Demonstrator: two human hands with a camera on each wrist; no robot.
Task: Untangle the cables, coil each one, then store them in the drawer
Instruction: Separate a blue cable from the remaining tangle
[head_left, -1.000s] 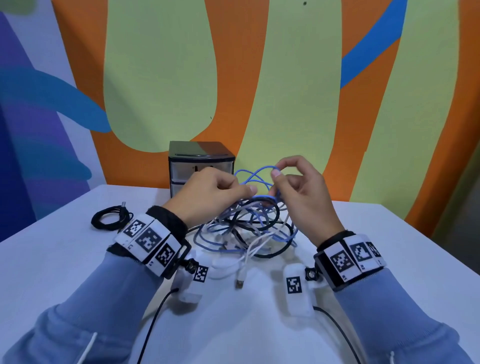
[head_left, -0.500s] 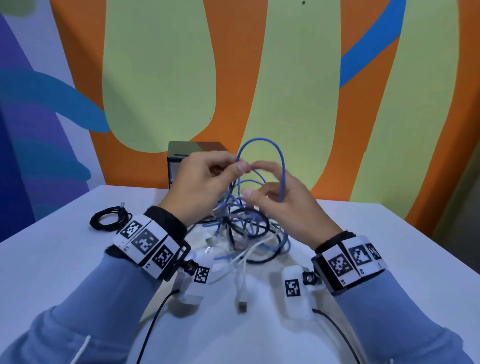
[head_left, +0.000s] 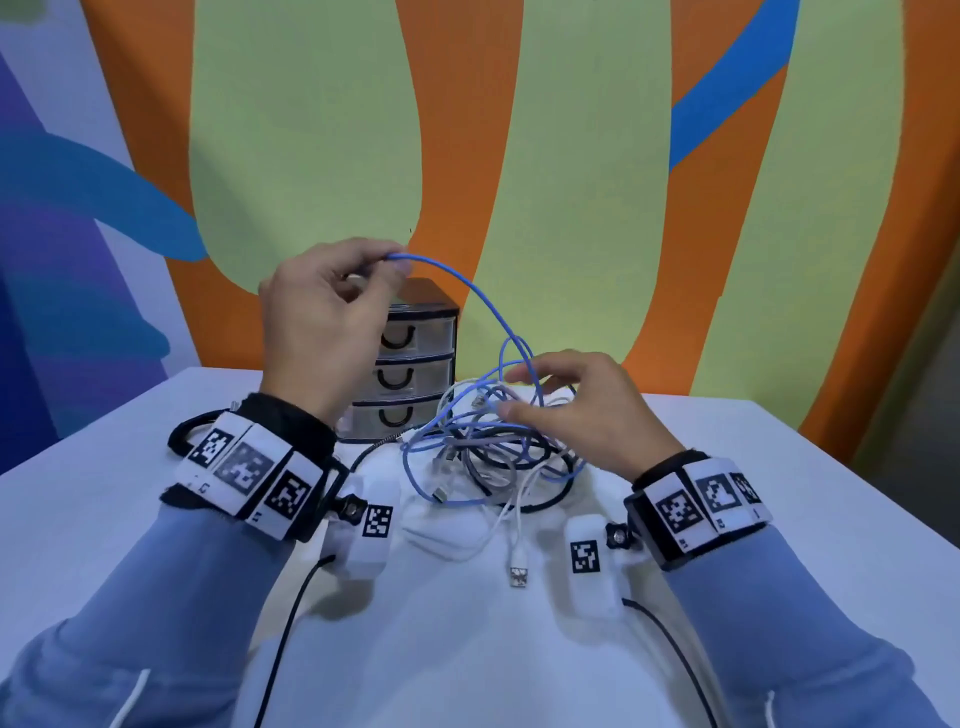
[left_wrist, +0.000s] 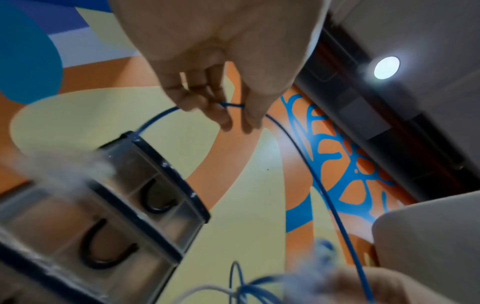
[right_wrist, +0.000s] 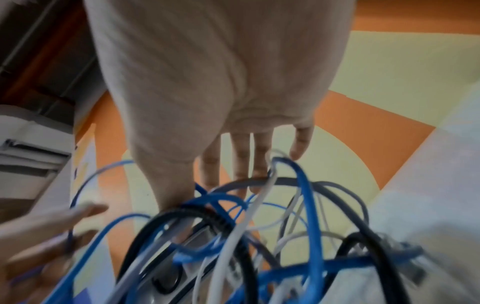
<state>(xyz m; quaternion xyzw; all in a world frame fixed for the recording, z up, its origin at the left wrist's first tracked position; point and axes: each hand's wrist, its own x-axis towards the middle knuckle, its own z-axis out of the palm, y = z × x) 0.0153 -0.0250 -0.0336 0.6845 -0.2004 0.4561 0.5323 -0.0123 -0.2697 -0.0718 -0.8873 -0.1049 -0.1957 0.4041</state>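
Observation:
A tangle of blue, white, grey and black cables (head_left: 483, 452) lies on the white table (head_left: 779, 519) in front of a small three-drawer unit (head_left: 415, 374). My left hand (head_left: 392, 262) is raised above the drawers and pinches a thin blue cable (head_left: 467, 286), which arcs down to the right into the tangle. The left wrist view shows the blue cable (left_wrist: 298, 148) pinched between thumb and fingers (left_wrist: 223, 115). My right hand (head_left: 514, 392) hovers on the tangle's far right side, fingers spread and relaxed, touching the cables. Its straight fingers (right_wrist: 244, 160) reach over the tangle (right_wrist: 233, 236).
A coiled black cable (head_left: 182, 431) lies at the left, partly hidden behind my left wrist. A white USB plug (head_left: 518, 574) trails toward me from the tangle. All three drawers look closed. The painted wall stands close behind the drawer unit.
My left hand has risen up and to the left, drawing a long blue strand out of the tangle. My right hand has let go of the blue loop and dropped onto the pile.

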